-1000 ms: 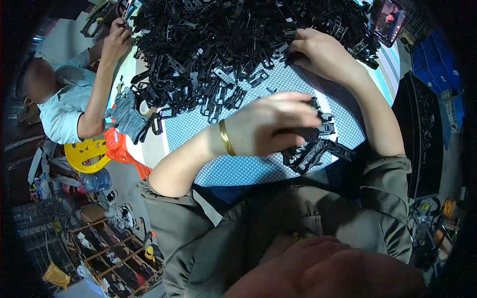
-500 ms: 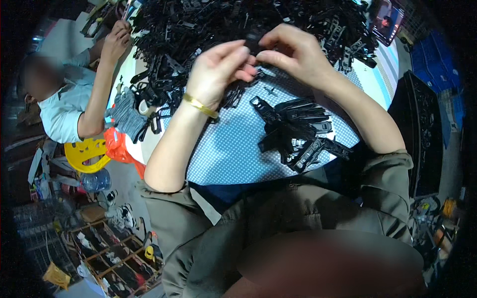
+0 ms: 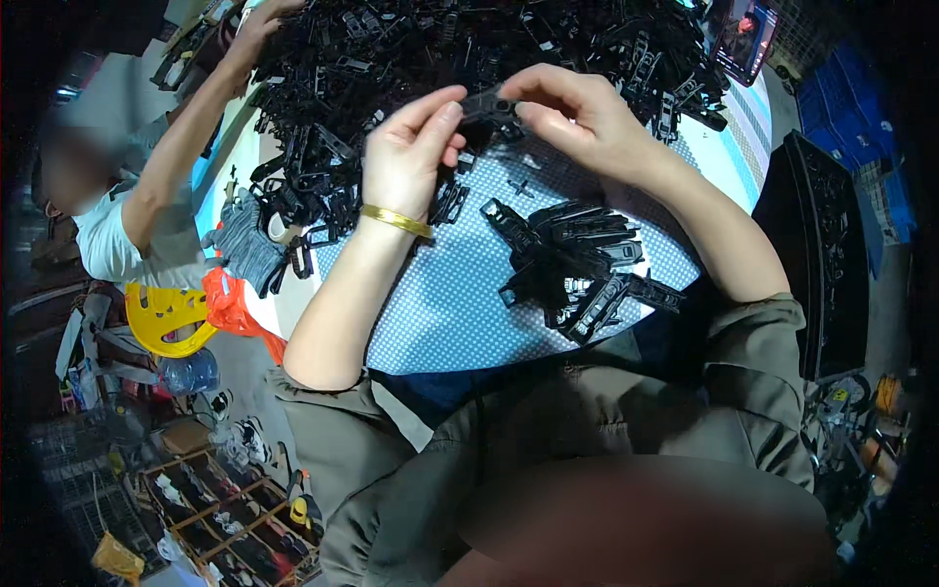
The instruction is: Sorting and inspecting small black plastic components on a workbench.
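1. Nearest you, the dotted blue-and-white cloth [image 3: 430, 313] covers the table up to its curved near edge. Close to that edge lies a small, jumbled group of black parts [image 3: 587, 249], some overlapping. A sleeve or forearm dragged across could push the outermost ones over the edge.
2. Just beyond the group, a small cross-shaped black piece [image 3: 521, 188] lies alone on the cloth. It is slight enough that a brushing wrist could knock it away unnoticed.
3. Your left hand [image 3: 406, 157], with a gold bracelet [image 3: 396, 221] at the wrist, has thumb and forefinger pinched on one end of a slim black part [image 3: 481, 105]. The bracelet might snag on loose pieces if you lower that wrist.
4. Your right hand [image 3: 577, 117] pinches the other end, so the part is held up between both hands, over the near fringe of the big pile. Uneven pressure from the fingertips could twist it loose, and among so many dark lookalikes it would be hard to find.
5. Farther off, the big pile of black parts [image 3: 440, 49] spreads across the table; pulling at tangled pieces could make it slide.
6. At the far left, a co-worker's hand [image 3: 262, 24] is beside that pile; a bump from there could shift it too.
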`<state>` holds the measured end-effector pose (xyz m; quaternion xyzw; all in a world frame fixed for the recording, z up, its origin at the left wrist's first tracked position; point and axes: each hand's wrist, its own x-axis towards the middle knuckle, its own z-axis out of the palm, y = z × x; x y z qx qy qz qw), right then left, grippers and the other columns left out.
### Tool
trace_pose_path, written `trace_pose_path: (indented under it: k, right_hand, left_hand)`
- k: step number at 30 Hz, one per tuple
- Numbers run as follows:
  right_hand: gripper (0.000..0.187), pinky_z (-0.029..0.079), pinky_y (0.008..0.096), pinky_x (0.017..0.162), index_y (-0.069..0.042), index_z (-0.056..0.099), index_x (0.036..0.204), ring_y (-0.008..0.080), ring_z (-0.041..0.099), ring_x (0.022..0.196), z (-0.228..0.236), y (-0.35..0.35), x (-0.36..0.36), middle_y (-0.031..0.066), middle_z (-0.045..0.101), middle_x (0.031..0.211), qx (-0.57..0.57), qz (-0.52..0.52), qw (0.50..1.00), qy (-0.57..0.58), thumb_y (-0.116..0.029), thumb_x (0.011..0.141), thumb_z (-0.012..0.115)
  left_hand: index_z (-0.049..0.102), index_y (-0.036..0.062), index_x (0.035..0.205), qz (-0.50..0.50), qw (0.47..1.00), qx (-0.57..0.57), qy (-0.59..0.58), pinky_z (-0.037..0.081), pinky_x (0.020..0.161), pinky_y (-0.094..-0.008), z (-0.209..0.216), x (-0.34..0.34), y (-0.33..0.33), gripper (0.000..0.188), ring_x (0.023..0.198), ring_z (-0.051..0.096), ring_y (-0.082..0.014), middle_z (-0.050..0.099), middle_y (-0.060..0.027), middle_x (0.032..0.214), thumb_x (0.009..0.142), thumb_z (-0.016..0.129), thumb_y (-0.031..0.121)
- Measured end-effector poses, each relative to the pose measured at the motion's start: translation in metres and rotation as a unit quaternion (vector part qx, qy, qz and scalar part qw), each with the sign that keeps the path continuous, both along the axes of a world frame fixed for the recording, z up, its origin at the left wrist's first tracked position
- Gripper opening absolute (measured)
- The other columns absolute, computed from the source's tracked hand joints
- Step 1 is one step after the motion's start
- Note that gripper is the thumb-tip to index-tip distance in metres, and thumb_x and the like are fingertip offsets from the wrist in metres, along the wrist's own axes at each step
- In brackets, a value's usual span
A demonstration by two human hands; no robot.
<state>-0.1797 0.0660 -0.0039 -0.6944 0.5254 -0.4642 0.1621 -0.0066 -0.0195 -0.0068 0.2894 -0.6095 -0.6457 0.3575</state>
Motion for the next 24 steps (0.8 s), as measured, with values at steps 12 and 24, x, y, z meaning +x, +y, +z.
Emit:
trace_pose_path:
  k: [12,24]
  right_hand:
    - [0.020,0.048,0.0276,0.054,-0.002,0.062,0.092,0.0211,0.062,0.061,0.003,0.003,0.004,0.0141,0.063,0.072,-0.010,-0.053,0.996,0.066,-0.015,0.078,0.054]
    - [0.018,0.044,0.0251,0.049,-0.001,0.061,0.093,0.0175,0.057,0.057,-0.001,0.003,0.009,0.0106,0.061,0.074,-0.158,-0.048,0.976,0.144,-0.005,0.076,0.057]
  left_hand:
    - [0.051,-0.0031,0.110,-0.037,0.998,0.043,-0.012,0.044,0.059,-0.0184,-0.009,-0.003,0.012,0.028,0.061,0.053,-0.0073,0.058,-0.0057,0.075,0.089,0.043,0.012]
    - [0.051,-0.0035,0.110,-0.035,0.998,0.055,-0.019,0.044,0.058,-0.0185,-0.006,-0.002,0.014,0.027,0.062,0.053,-0.0072,0.058,-0.0045,0.076,0.088,0.044,0.011]
